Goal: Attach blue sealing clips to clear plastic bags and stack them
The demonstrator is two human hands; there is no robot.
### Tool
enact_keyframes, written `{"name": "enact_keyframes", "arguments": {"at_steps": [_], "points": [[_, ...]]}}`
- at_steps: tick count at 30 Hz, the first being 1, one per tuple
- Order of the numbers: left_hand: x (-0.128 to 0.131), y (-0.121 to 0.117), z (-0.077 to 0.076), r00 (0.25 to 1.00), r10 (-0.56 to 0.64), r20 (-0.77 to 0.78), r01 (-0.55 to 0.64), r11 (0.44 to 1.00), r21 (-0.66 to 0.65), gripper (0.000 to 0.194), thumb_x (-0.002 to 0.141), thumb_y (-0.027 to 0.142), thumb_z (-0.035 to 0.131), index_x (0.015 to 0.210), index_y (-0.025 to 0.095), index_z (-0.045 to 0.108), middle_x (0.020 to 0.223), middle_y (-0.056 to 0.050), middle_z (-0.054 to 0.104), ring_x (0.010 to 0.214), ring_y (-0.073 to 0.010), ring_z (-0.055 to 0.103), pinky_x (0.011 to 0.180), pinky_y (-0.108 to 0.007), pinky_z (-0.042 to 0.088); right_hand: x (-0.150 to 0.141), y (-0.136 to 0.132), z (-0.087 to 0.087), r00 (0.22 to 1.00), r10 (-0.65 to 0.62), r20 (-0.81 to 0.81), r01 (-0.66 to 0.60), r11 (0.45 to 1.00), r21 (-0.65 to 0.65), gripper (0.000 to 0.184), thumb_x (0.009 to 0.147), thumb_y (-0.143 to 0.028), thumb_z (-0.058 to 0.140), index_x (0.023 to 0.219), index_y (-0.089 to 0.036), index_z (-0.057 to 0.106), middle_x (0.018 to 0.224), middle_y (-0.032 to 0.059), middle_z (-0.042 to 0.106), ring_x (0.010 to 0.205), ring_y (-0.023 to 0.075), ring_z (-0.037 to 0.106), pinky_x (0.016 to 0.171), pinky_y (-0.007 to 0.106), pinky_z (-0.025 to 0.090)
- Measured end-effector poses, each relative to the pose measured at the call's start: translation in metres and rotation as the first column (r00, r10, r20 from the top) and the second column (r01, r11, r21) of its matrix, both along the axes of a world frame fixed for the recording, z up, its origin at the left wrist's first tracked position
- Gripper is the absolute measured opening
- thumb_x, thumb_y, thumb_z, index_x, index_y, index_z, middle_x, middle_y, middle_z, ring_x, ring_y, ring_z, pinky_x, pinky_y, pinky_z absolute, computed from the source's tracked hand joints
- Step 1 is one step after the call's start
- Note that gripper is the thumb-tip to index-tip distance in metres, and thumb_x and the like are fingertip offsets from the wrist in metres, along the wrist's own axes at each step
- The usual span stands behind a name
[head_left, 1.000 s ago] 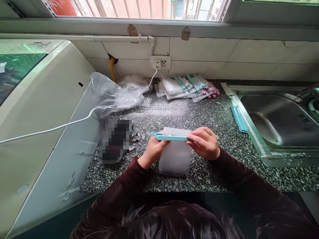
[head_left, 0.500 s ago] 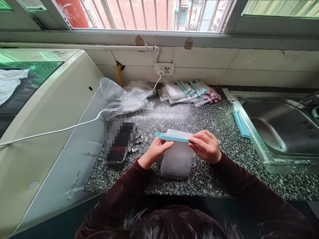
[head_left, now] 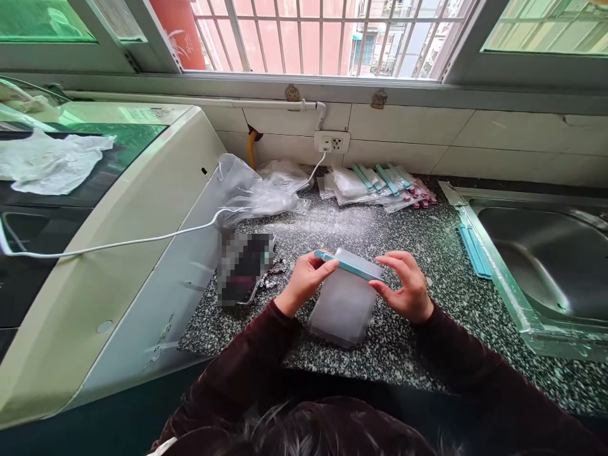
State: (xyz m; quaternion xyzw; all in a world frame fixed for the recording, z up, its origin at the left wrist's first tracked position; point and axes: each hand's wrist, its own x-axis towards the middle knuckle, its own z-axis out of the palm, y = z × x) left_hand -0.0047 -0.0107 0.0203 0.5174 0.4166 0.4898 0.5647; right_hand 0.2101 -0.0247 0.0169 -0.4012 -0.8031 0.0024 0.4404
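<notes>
A light-blue bag clip [head_left: 357, 270] lies slantwise across the upper part of a frosted clear plastic bag [head_left: 342, 309], some of which sticks out beyond the clip. My left hand [head_left: 304, 284] pinches the clip's left end between thumb and fingers. At the other end, my right hand [head_left: 407, 290] has its thumb and fingers spread, the thumb tip close to the clip; whether it touches cannot be made out. The bag hangs from the clip toward me, over the speckled countertop [head_left: 394, 354].
Clear bags with blue clips [head_left: 387, 180] and pink clips [head_left: 422, 195] lie by the wall. Loose blue clips [head_left: 475, 252] rest beside the steel sink [head_left: 536, 266]. To the left are a blurred dark phone-like object [head_left: 244, 269], crumpled plastic [head_left: 259, 193] and a white cable [head_left: 137, 243].
My right hand has let go of the clip's right end and its fingers have spread. Clip and bag have tilted, right end lower. The camera view has shifted left.
</notes>
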Motion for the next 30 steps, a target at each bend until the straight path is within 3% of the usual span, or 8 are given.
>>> {"name": "enact_keyframes", "arguments": {"at_steps": [2, 5, 7, 11, 18, 25, 28, 30], "points": [[-0.0002, -0.0006, 0.0030, 0.999, -0.050, -0.009, 0.050, 0.999, 0.017, 0.033, 0.064, 0.046, 0.066, 0.061, 0.015, 0.055, 0.059, 0.003, 0.045, 0.057, -0.0097, 0.039, 0.054, -0.023, 0.032, -0.0006, 0.0007, 0.0006, 0.995, 0.037, -0.092, -0.056, 0.977, -0.206, 0.040, 0.077, -0.045, 0.059, 0.106, -0.017, 0.057, 0.095, 0.0104, 0.061, 0.084, 0.0210, 0.058, 0.069, 0.035, 0.051], [-0.0004, -0.0013, 0.0073, 0.993, -0.117, -0.033, 0.119, 0.992, 0.048, 0.032, 0.065, 0.044, 0.065, 0.060, 0.015, 0.053, 0.058, 0.004, 0.042, 0.056, -0.0092, 0.037, 0.053, -0.023, 0.030, -0.0027, 0.0016, 0.0022, 0.983, 0.115, -0.140, -0.170, 0.855, -0.491, 0.033, 0.080, -0.046, 0.054, 0.093, -0.016, 0.060, 0.080, 0.0053, 0.065, 0.069, 0.0160, 0.059, 0.061, 0.028, 0.049], [-0.0004, -0.0012, 0.0080, 0.989, -0.136, -0.052, 0.139, 0.988, 0.061, 0.033, 0.066, 0.044, 0.065, 0.059, 0.015, 0.052, 0.059, 0.003, 0.042, 0.057, -0.0095, 0.037, 0.054, -0.023, 0.030, -0.0048, 0.0012, 0.0032, 0.981, 0.124, -0.149, -0.188, 0.792, -0.581, 0.030, 0.080, -0.045, 0.054, 0.079, -0.016, 0.060, 0.067, 0.0014, 0.062, 0.060, 0.0132, 0.056, 0.054, 0.024, 0.046], [-0.0009, -0.0001, 0.0048, 0.986, -0.131, -0.103, 0.140, 0.986, 0.090, 0.033, 0.068, 0.045, 0.062, 0.059, 0.015, 0.051, 0.059, 0.003, 0.041, 0.057, -0.0098, 0.037, 0.054, -0.023, 0.029, -0.0080, -0.0005, 0.0031, 0.979, 0.091, -0.180, -0.183, 0.775, -0.605, 0.030, 0.078, -0.044, 0.055, 0.070, -0.016, 0.059, 0.059, -0.0012, 0.056, 0.054, 0.0110, 0.049, 0.050, 0.022, 0.040], [-0.0025, 0.0035, 0.0005, 0.985, -0.032, -0.170, 0.065, 0.980, 0.189, 0.036, 0.075, 0.045, 0.056, 0.056, 0.015, 0.049, 0.057, 0.003, 0.040, 0.057, -0.0100, 0.036, 0.056, -0.024, 0.029, -0.0076, -0.0006, 0.0003, 0.983, 0.030, -0.183, -0.143, 0.747, -0.650, 0.026, 0.076, -0.043, 0.057, 0.075, -0.016, 0.060, 0.067, 0.0009, 0.059, 0.061, 0.0130, 0.052, 0.056, 0.023, 0.042], [-0.0013, 0.0056, -0.0011, 0.991, -0.011, -0.133, 0.033, 0.985, 0.168, 0.041, 0.074, 0.049, 0.056, 0.053, 0.015, 0.045, 0.056, 0.004, 0.037, 0.056, -0.0092, 0.034, 0.056, -0.024, 0.029, -0.0093, -0.0011, 0.0029, 0.984, 0.011, -0.180, -0.134, 0.716, -0.685, 0.030, 0.076, -0.047, 0.055, 0.073, -0.018, 0.059, 0.064, 0.0006, 0.056, 0.058, 0.0127, 0.048, 0.054, 0.024, 0.040], [-0.0015, 0.0073, -0.0008, 0.991, -0.068, -0.114, 0.078, 0.993, 0.087, 0.042, 0.070, 0.054, 0.057, 0.059, 0.014, 0.051, 0.057, 0.003, 0.041, 0.058, -0.0095, 0.037, 0.056, -0.023, 0.030, -0.0077, -0.0002, 0.0041, 0.980, 0.003, -0.197, -0.134, 0.744, -0.655, 0.033, 0.076, -0.049, 0.055, 0.066, -0.018, 0.057, 0.059, -0.0004, 0.051, 0.055, 0.0113, 0.044, 0.050, 0.023, 0.037], [-0.0024, 0.0079, -0.0004, 0.976, -0.180, -0.119, 0.181, 0.983, 0.002, 0.044, 0.067, 0.057, 0.059, 0.065, 0.013, 0.056, 0.060, 0.002, 0.047, 0.060, -0.0105, 0.041, 0.057, -0.023, 0.032, -0.0049, 0.0012, 0.0054, 0.973, -0.018, -0.230, -0.135, 0.761, -0.634, 0.034, 0.076, -0.050, 0.055, 0.066, -0.017, 0.056, 0.059, -0.0007, 0.049, 0.054, 0.0106, 0.042, 0.049, 0.023, 0.035]]}}
